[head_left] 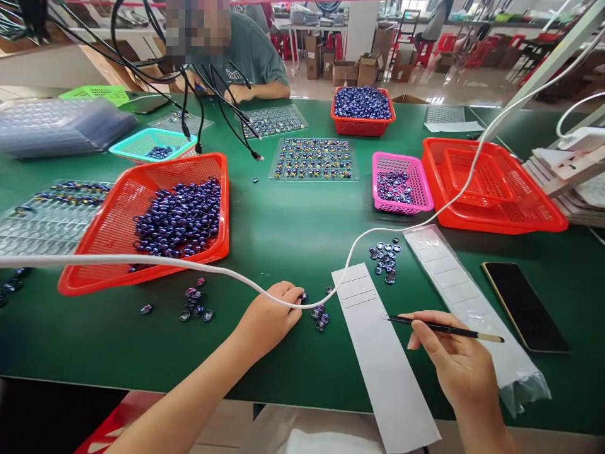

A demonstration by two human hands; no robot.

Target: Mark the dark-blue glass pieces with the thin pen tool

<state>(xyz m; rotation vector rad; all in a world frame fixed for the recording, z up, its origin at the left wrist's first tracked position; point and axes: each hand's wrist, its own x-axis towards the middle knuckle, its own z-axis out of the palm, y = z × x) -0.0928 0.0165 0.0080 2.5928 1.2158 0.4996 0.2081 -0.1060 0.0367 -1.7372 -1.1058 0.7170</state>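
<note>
My left hand rests on the green table, its fingertips closed on a small dark blue piece beside a little group of similar shiny pieces. A thin black brush-like tool with a pale end is pinched in my right hand. Its fine tip points left, over a long white paper strip with dark lines across its upper part. Further up, several loose blue pieces lie between the strip and a plastic-wrapped white pack.
A red basket of blue pieces stands left, a pink basket and red trays right. A white cable crosses above my left hand. A phone lies right. Black cables hang before a person opposite.
</note>
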